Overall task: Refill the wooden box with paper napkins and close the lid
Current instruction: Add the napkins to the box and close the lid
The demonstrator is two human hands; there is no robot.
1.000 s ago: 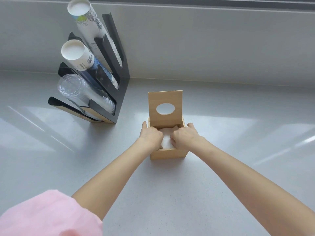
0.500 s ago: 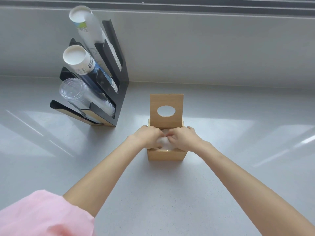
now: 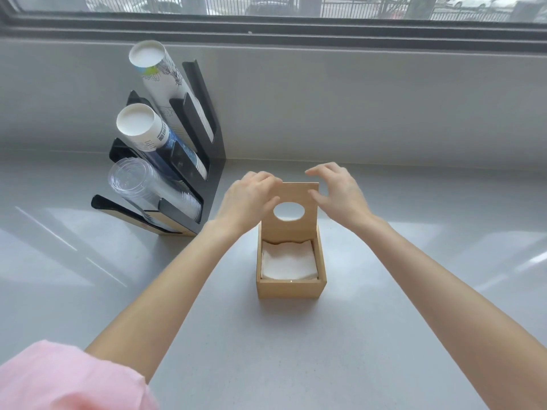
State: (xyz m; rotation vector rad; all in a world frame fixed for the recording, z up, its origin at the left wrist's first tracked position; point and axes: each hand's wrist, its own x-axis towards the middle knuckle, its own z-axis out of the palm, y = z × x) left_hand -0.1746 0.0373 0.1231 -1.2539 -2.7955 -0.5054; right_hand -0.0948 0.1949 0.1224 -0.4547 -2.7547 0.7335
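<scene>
A small wooden box [image 3: 288,290] stands on the grey counter with white paper napkins [image 3: 288,260] stacked inside it, filling it to just under the rim. Its hinged lid [image 3: 291,192], with an oval hole, stands upright at the back of the box. My left hand [image 3: 248,199] pinches the lid's top left corner, thumb in front and fingers over the edge. My right hand [image 3: 340,193] hovers at the lid's top right corner with its fingers spread, and the thumb is just beside the edge.
A black cup rack [image 3: 217,179] stands to the left against the wall, holding slanted stacks of paper cups [image 3: 139,122] and clear plastic cups [image 3: 133,179]. A grey wall and a window ledge rise right behind the box. A pink sleeve [image 3: 65,377] shows at bottom left.
Both hands have left the napkins inside the box and risen to the top edge of the upright lid. The napkins now lie uncovered in the box.
</scene>
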